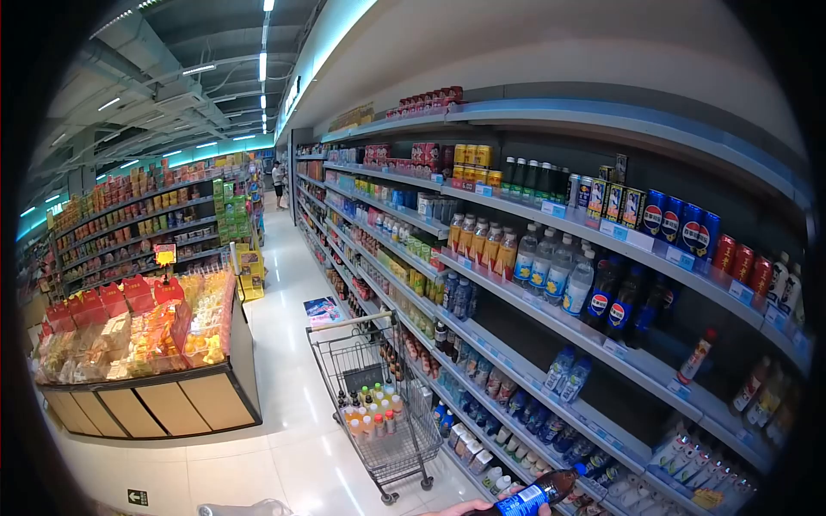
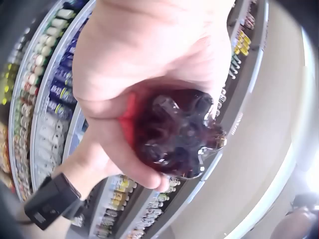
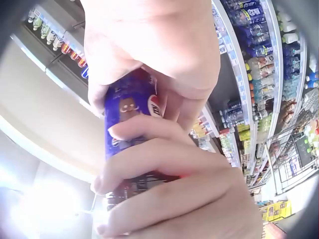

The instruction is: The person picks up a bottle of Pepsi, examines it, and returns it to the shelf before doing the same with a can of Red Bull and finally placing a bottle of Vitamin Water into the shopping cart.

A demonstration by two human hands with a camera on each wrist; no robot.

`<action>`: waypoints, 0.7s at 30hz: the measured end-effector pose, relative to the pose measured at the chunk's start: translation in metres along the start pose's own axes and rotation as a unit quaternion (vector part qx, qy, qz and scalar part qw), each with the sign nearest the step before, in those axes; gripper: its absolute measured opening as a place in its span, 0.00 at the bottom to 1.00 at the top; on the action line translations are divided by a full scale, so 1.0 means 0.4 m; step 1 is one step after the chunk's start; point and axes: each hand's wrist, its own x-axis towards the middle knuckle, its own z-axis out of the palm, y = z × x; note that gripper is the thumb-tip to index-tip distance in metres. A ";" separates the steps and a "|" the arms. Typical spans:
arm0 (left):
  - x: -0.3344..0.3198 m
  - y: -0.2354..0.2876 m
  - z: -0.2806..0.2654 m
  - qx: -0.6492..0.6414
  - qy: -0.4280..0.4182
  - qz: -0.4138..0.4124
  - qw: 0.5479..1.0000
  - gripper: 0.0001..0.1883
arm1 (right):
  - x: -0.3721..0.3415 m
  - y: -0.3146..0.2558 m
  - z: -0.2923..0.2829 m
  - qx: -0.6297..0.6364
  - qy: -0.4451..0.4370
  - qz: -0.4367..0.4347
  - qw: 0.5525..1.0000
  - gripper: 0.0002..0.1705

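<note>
A dark cola bottle [image 1: 557,487] with a blue cap and blue label lies tilted at the bottom of the head view, cap toward the shelves. Both hands hold it. My left hand [image 2: 149,55] grips it near its base, whose lobed dark bottom faces the left wrist camera. In the right wrist view, the left hand's fingers [image 3: 149,164] wrap across the blue label [image 3: 124,107]. My right hand [image 3: 154,40] curls around the bottle's other end, and the cap is hidden there. A black band [image 2: 52,201] circles the right wrist.
Long drink shelves [image 1: 551,314] run along the right, carrying bottles and cans. A wire shopping cart [image 1: 379,404] with several bottles inside stands beside them in the aisle. Left of it is a produce stand [image 1: 155,400]. Further down the aisle a person [image 1: 278,182] stands.
</note>
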 end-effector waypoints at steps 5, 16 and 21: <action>0.013 -0.029 -0.006 -0.062 -0.020 -0.031 0.997 0.23 | -0.022 0.014 0.054 -0.034 -0.057 0.010 0.998 0.19; 0.037 -0.058 0.082 0.768 0.009 0.284 0.574 0.40 | -0.193 -0.082 0.066 -0.088 -0.019 -0.065 0.994 0.14; 0.107 -0.098 0.038 0.779 -0.013 0.341 0.527 0.44 | -0.190 -0.058 -0.045 -0.080 0.134 -0.110 0.982 0.14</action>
